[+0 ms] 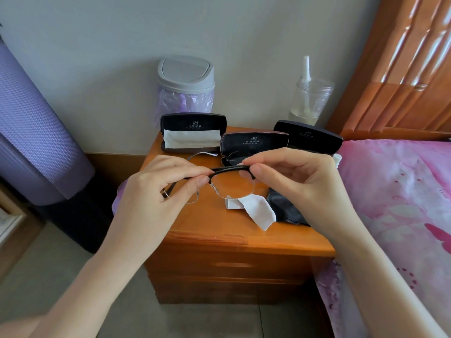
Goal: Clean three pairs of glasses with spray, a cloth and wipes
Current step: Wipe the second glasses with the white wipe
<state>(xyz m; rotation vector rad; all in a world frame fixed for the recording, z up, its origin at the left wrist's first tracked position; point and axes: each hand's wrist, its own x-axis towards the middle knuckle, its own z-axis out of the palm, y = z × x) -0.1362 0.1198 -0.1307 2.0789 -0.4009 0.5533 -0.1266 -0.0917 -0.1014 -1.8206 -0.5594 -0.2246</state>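
Both hands hold a pair of black half-rim glasses (pixel 228 170) above the wooden nightstand (pixel 210 230). My left hand (pixel 161 189) pinches the frame near the bridge and left lens. My right hand (pixel 292 181) pinches the top rim at the right lens. Under the glasses lie a white cloth (pixel 256 209) and a dark cloth (pixel 283 206). Three open black cases stand behind: the left case (pixel 192 123) holds a white cloth, the middle case (pixel 253 140) holds another pair of glasses, and the right case (pixel 310 136) is partly hidden. A thin metal temple (pixel 202 154) shows in front of the left case.
A small grey lidded bin (pixel 186 81) with a purple liner stands at the back by the wall. A clear jar (pixel 311 101) with a white nozzle in it stands at the back right. A pink bed (pixel 402 203) borders the right; a purple rolled mat (pixel 31 123) leans at left.
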